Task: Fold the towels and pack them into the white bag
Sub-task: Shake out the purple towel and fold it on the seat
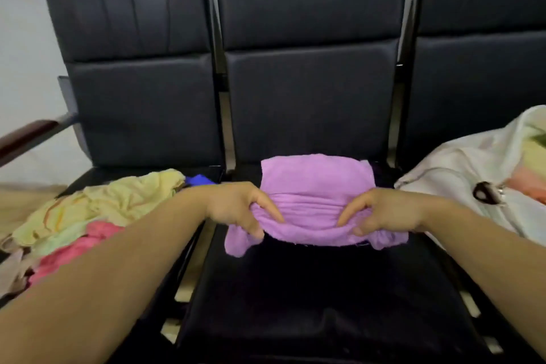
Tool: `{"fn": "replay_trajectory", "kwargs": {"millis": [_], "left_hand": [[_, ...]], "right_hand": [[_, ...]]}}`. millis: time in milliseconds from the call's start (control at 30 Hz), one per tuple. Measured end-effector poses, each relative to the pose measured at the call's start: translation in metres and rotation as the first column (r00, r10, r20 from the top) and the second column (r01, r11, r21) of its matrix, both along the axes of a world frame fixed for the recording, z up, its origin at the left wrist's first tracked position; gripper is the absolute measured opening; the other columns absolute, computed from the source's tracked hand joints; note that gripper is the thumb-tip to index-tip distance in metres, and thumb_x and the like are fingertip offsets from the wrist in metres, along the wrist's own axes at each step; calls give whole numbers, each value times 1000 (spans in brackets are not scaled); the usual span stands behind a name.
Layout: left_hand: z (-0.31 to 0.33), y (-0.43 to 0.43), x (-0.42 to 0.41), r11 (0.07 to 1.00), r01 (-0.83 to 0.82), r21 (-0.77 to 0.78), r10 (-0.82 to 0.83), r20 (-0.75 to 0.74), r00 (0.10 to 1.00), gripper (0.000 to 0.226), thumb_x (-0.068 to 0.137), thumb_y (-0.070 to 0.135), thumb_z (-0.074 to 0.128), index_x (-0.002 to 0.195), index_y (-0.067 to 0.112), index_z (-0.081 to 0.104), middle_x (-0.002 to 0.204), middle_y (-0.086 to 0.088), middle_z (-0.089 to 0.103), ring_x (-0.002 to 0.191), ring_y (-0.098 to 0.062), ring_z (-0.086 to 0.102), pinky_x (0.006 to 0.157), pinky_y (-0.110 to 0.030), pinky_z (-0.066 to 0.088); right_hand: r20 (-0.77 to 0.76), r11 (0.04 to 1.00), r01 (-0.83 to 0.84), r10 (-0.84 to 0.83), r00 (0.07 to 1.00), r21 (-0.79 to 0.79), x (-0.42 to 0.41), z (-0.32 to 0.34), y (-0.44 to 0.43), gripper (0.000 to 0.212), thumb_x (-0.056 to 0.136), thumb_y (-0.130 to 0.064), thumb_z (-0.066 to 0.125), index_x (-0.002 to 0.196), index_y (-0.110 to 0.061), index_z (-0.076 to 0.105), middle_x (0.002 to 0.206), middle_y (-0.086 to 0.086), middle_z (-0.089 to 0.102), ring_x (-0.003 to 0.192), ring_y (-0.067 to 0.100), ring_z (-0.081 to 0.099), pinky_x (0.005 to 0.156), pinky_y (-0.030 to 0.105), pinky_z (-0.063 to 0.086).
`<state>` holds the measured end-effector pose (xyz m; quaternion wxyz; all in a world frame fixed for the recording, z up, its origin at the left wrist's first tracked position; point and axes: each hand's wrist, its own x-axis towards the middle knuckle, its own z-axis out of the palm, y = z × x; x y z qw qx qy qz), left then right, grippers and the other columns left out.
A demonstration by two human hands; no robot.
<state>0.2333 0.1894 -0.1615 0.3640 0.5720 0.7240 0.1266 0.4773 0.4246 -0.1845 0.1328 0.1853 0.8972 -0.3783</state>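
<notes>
The fingers of the left hand are curled over the near left edge of a purple towel, with the thumb tucked under the cloth, so the edge is pinched and bunched. The fingers of the right hand are curled the same way over the near right edge, thumb below. Between the two hands the cloth is gathered into cross folds and lifted off the seat. A loose corner hangs down beneath each hand.

The far part of the purple towel lies flat on the middle seat of the black bench, towards its back edge, near the backrest.

On the left seat lies an unfolded heap: a pale yellow towel on top, a pink towel nearer the front edge, a beige cloth at the far left, and a bit of blue cloth showing at the seat's right edge. Both forearms reach in from the bench's front edge, the left one passing over the pink towel.

On the right seat sits the white bag, open, with yellow-green and pink cloth inside and a dark clasp on its side. A brown armrest sticks out at the bench's left end.
</notes>
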Motion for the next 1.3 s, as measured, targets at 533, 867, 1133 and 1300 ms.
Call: {"fn": "replay_trajectory", "kwargs": {"millis": [533, 867, 1133, 1300], "left_hand": [[-113, 12, -5, 965, 12, -262, 80, 338, 938, 38, 87, 9, 77, 121, 25, 74, 127, 15, 70, 124, 1, 57, 112, -18, 38], [-111, -12, -16, 911, -154, -382, 333, 461, 822, 42, 92, 8, 70, 124, 34, 72, 120, 3, 71, 103, -22, 69, 76, -39, 60], [-112, -10, -15, 909, -396, -127, 416, 270, 868, 20, 98, 22, 67, 115, 30, 74, 107, 15, 73, 99, -7, 68, 71, -15, 53], [-112, -7, -22, 848, -500, -174, 529, 248, 811, 26, 104, 19, 54, 117, 33, 72, 114, -5, 69, 87, -21, 68, 68, -30, 60]], "right_hand": [[212, 998, 12, 2, 977, -68, -1, -113, -1, 17, 77, -15, 83, 82, -30, 76, 66, -19, 63, 59, -3, 52, 63, 17, 43], [168, 965, 161, -128, 977, -204, 19, -106, -5, 12, 89, -32, 74, 93, -24, 81, 100, 7, 78, 88, 9, 64, 92, 32, 52], [-51, 962, 265, -269, 962, -66, 12, -107, 9, 17, 86, -18, 80, 95, -33, 79, 110, -13, 72, 106, 0, 63, 90, 14, 47], [-137, 928, 372, -371, 918, -24, 3, -111, 18, 25, 81, -18, 85, 102, -30, 77, 99, -12, 68, 85, 5, 63, 72, 10, 43]]}}
